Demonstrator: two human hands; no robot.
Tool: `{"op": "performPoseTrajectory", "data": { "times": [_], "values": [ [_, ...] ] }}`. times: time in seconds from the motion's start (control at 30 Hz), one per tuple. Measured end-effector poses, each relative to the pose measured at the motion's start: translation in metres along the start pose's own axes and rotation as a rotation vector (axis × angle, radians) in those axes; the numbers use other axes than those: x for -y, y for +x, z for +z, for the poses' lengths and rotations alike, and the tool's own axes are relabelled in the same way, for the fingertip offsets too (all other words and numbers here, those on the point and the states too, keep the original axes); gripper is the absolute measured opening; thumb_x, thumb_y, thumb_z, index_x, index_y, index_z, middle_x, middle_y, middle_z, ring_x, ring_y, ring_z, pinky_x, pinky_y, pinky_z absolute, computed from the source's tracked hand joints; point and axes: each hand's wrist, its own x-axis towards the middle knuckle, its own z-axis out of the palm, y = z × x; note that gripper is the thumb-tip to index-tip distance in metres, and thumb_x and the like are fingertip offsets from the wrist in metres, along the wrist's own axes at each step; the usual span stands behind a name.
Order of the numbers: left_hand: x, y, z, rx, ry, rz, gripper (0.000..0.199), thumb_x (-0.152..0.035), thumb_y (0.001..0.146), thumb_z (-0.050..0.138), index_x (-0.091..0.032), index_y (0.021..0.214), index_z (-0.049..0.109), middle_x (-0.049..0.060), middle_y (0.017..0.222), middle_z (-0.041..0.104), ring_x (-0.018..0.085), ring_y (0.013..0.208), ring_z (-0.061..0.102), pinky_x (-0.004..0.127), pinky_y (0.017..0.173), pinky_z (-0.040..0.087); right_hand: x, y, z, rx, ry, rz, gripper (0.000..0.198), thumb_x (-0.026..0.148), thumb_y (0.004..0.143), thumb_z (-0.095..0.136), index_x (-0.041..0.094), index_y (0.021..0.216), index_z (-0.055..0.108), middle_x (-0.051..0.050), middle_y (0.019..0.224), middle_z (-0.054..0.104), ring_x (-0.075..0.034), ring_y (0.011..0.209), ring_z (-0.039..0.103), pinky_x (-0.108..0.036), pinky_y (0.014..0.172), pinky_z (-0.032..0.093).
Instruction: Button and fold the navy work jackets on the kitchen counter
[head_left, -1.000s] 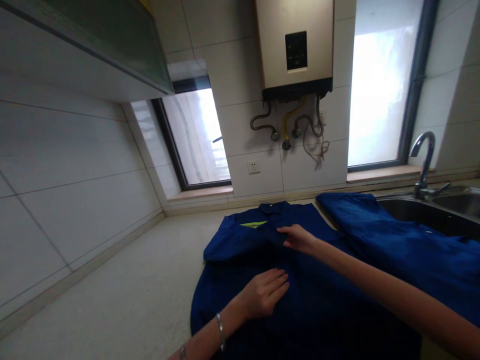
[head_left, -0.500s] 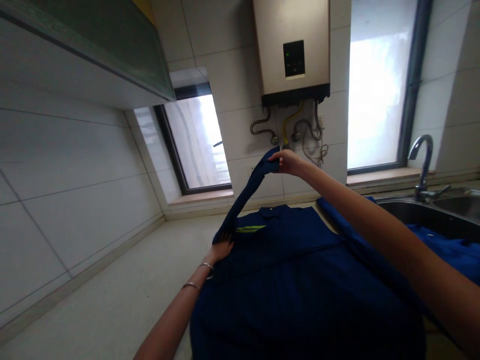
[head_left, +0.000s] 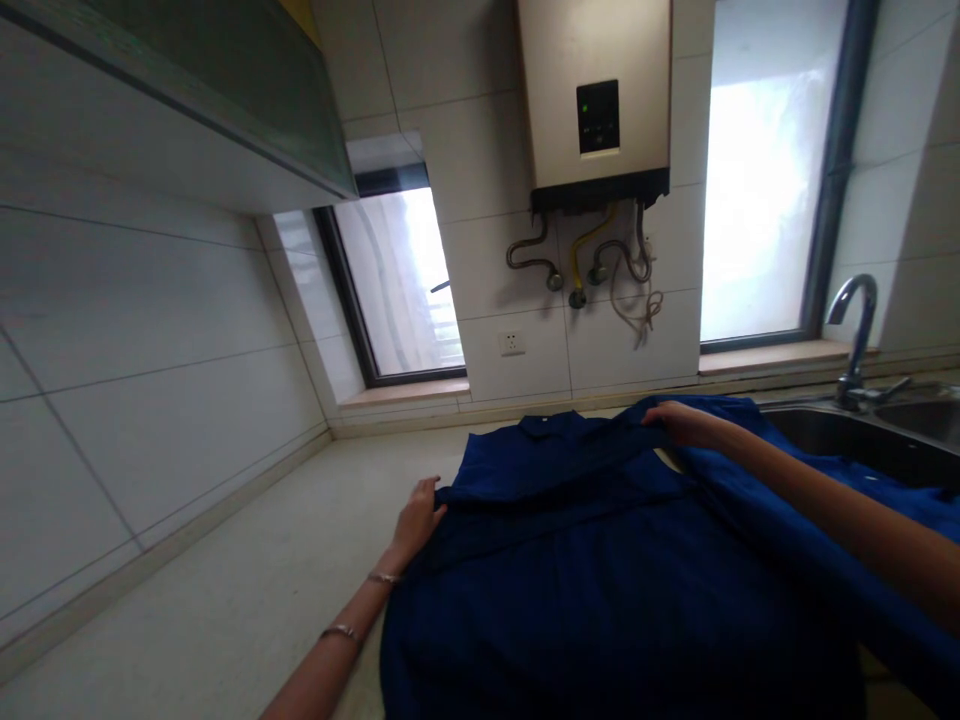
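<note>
Leftward, counter [head_left: 225,590] spreads beyond the blue garment's [head_left: 592,600] edge.

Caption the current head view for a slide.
Right hand holds a blue sleeve across the garment on the counter, left hand by its other end.

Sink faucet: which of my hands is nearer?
Right. Your right hand, holding part of the blue garment, is left of the faucet; your left hand is much farther left, at the garment's left edge.
</note>
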Motion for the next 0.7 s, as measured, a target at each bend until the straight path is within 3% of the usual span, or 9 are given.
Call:
{"op": "performPoseTrajectory", "data": {
  "times": [0.1,0.23,0.37,0.47,0.6,0.7],
  "values": [
    [0.004,0.006,-0.002,0.208,-0.016,-0.002,0.028,-0.013,0.082,0.043,-0.017,0.109,0.046,0.009,0.113,0.056,0.02,0.104,0.054,0.029,0.088,0.042,-0.048,-0.016,-0.012,0.054,-0.023,0.207,0.019,0.018,0.066,0.065,0.016,0.08,0.052,-0.001,0.065,0.061,-0.012,0.053,0.058,-0.021,0.048,0.046],
    [0.001,0.01,-0.005,0.254,0.084,0.029,0.026,-0.011,0.082,0.041,-0.016,0.106,0.046,0.011,0.111,0.057,0.022,0.102,0.057,0.031,0.086,0.042,-0.093,-0.03,-0.013,0.043,0.002,0.319,0.035,0.035,0.066,0.071,0.018,0.09,0.053,-0.005,0.078,0.066,-0.018,0.065,0.064,-0.024,0.052,0.05],
    [-0.002,0.009,-0.007,0.249,0.146,-0.006,0.034,-0.016,0.085,0.038,-0.018,0.119,0.042,0.013,0.113,0.058,0.025,0.099,0.058,0.036,0.083,0.044,-0.113,-0.027,0.0,-0.074,0.105,0.238,0.031,0.034,0.068,0.07,0.014,0.087,0.056,-0.011,0.089,0.067,-0.022,0.079,0.066,-0.03,0.064,0.055],
    [-0.001,0.009,-0.007,0.369,0.145,-0.044,0.036,-0.016,0.087,0.032,-0.019,0.12,0.046,0.015,0.109,0.061,0.029,0.102,0.057,0.045,0.086,0.041,-0.121,-0.023,0.003,-0.141,0.011,0.127,0.023,0.022,0.064,0.073,0.012,0.08,0.061,-0.01,0.083,0.069,-0.022,0.076,0.066,-0.029,0.066,0.055],
    [0.003,0.02,-0.009,0.517,0.105,-0.139,0.024,-0.016,0.081,0.04,-0.012,0.093,0.061,0.02,0.102,0.063,0.034,0.102,0.056,0.052,0.087,0.039,-0.132,-0.019,-0.004,-0.129,-0.173,0.115,0.023,0.019,0.06,0.075,0.012,0.08,0.065,-0.008,0.078,0.069,-0.022,0.073,0.066,-0.027,0.064,0.054],
    [0.007,0.039,-0.017,0.622,0.018,-0.206,0.011,-0.019,0.071,0.053,-0.011,0.074,0.061,0.016,0.084,0.067,0.031,0.086,0.063,0.043,0.077,0.047,-0.134,-0.015,-0.01,-0.127,-0.319,0.115,0.032,0.025,0.065,0.072,0.011,0.093,0.064,-0.008,0.079,0.069,-0.021,0.073,0.065,-0.026,0.063,0.051]
  ]
}}
